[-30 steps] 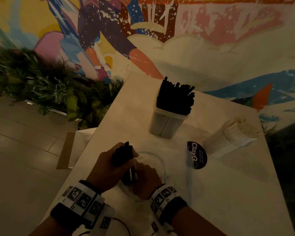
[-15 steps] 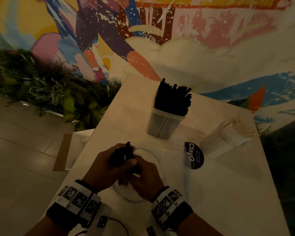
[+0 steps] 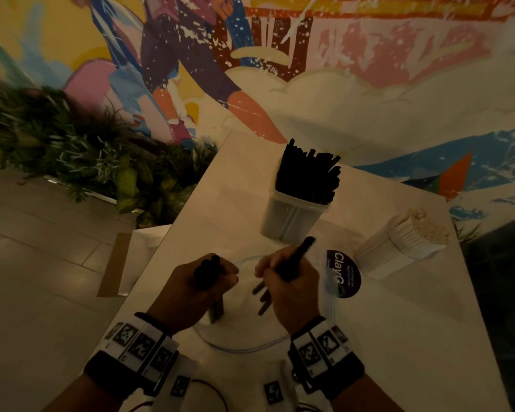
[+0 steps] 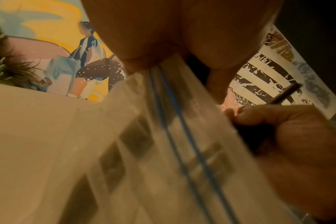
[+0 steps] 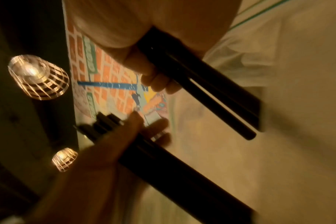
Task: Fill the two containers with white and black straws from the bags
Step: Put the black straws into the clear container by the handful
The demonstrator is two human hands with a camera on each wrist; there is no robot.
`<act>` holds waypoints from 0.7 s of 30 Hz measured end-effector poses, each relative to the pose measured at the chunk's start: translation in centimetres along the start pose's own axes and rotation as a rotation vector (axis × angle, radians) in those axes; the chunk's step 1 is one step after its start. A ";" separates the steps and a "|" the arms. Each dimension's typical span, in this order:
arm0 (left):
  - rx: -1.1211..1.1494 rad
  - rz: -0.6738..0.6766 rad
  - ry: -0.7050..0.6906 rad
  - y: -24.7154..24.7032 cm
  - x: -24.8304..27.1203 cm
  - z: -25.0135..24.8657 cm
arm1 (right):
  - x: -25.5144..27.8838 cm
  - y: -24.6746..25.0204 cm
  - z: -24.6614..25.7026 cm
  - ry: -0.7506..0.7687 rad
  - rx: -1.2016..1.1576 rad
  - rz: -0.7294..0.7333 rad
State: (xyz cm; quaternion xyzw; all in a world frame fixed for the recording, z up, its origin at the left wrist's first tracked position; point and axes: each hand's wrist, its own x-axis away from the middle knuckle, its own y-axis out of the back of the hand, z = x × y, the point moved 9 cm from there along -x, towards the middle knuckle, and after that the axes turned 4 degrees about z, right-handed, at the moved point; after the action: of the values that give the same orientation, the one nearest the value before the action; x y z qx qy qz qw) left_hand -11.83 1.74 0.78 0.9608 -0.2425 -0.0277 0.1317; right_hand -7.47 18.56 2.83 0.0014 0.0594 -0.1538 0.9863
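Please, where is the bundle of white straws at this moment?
In the head view, the white straws lie on the right side of the table, right of the round dark label and the container of black straws.

Two hands [image 3: 201, 288] [image 3: 289, 285], two bunches of black straws [image 3: 207, 270] [image 3: 293, 260], one container [image 3: 290, 220], one white-straw bundle [image 3: 399, 246], one desk [image 3: 399, 337].

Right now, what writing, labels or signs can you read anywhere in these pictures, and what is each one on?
"ClayG": white letters on the dark round label lying on the table, cut off at the label's edge.
Smaller white print on the same label: too small to read.
Square black-and-white marker tags on the wrist bands: patterns only, no letters.
Painted wall: no readable words.
Both wrist views: nothing legible.
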 end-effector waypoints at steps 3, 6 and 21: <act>-0.014 0.012 -0.032 -0.1 0.0 -0.2 | -0.4 0.7 2.9 0.119 -0.074 -0.023; -0.051 0.011 -0.050 -0.4 -0.1 -0.6 | -0.5 1.2 1.0 0.043 -0.064 -0.067; -0.168 0.016 0.006 -0.7 0.1 -0.6 | 1.8 1.5 -7.1 -0.308 0.271 0.100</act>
State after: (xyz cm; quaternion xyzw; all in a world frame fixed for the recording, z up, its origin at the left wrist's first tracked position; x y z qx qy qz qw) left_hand -11.40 2.43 1.17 0.9445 -0.2464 -0.0440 0.2129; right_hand -6.14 19.55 -4.41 0.1134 -0.1133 -0.1095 0.9810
